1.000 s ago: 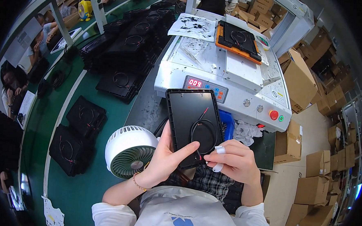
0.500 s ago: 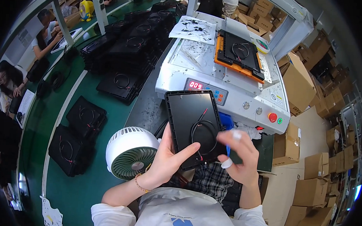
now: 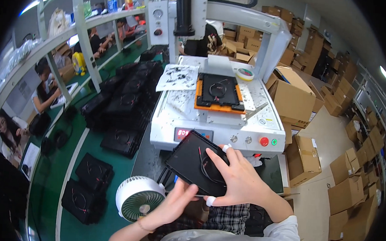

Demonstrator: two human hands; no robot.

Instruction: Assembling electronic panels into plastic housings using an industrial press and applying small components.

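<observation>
While tilted above the bench edge, the black panel [image 3: 193,164] is gripped by both hands.
Head view: the right hand [image 3: 241,177] is spread flat over its wire loop [image 3: 210,169], fingers apart; the left hand [image 3: 176,202] is clamped on its lower edge. The loop could be snagged, or the panel dropped onto the white desk fan [image 3: 140,198].
</observation>
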